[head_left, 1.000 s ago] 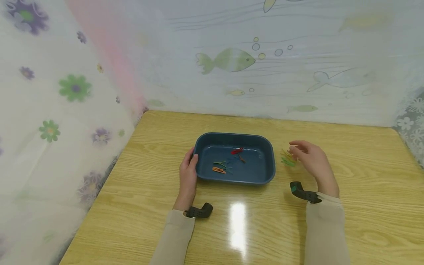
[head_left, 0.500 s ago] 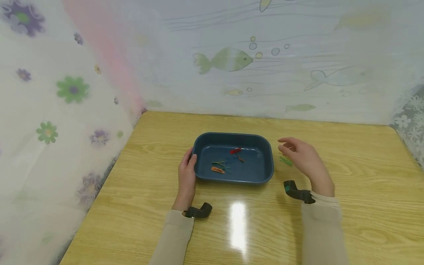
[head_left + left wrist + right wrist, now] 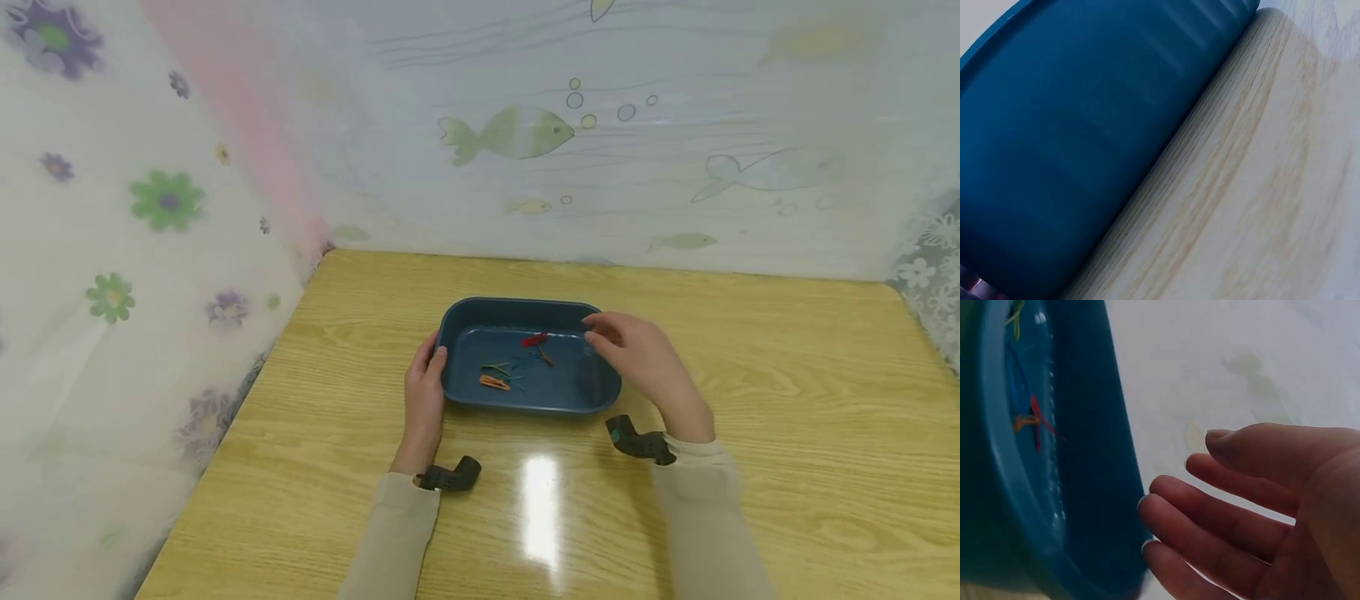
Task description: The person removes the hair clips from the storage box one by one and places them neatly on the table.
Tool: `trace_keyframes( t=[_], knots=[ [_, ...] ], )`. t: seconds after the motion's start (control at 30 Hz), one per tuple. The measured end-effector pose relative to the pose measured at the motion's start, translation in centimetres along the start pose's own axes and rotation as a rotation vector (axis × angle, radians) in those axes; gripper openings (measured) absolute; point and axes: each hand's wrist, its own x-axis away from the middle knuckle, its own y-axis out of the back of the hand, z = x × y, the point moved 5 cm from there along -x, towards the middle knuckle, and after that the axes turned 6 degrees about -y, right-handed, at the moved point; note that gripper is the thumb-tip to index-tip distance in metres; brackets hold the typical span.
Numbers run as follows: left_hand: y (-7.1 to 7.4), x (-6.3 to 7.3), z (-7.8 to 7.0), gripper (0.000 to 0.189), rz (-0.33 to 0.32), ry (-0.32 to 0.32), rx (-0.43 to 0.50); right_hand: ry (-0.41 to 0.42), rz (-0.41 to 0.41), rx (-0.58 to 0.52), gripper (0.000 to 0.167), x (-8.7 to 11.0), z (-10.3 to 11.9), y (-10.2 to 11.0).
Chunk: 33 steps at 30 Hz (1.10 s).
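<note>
Table (image 3: 810, 375) stretches past both ends of the blue tub (image 3: 566, 387), which the left hand (image 3: 425, 392) grips at its left rim. The right hand (image 3: 648, 358), thumb apart from loosely bent fingers, overlaps the right rim, contact unclear. Clips (image 3: 492, 382) inside blur together; that hand has shifted left since earlier, hiding the green ones' spot.

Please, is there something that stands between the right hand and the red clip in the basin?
Nothing visible blocks the way. The right hand appears to be above the right end of the basin, and the red clip lies inside; no other thing shows between them.
</note>
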Motion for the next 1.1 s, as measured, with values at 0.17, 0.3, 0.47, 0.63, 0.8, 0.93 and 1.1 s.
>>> trace_keyframes(
  t=[0.17,0.3,0.47,0.63,0.8,0.93,1.1],
  knots=[
    [0.0,0.0,0.0,0.035,0.002,-0.002,0.003,0.037,0.012,0.032,0.032,-0.4,0.7,-1.3],
    [0.0,0.1,0.1,0.034,0.004,0.003,0.012,0.041,0.021,0.042,0.031,-0.6,1.0,-2.0],
    [0.0,0.1,0.1,0.033,0.001,0.004,-0.002,0.032,0.022,0.064,0.031,-0.7,1.2,-2.6],
    [0.0,0.1,0.0,0.035,0.001,-0.006,0.009,0.028,0.047,0.084,0.032,-0.9,1.4,-3.6],
    [0.1,0.1,0.0,0.035,0.0,-0.006,0.019,0.05,0.037,0.113,0.03,-1.1,1.8,-4.6],
    [0.1,0.1,0.0,0.034,0.002,-0.009,0.019,0.059,0.017,0.14,0.028,-1.2,2.1,-5.2],
    [0.0,0.1,-0.1,0.033,0.002,-0.007,0.004,0.058,0.025,0.159,0.03,-1.3,2.2,-5.8]
  ],
)
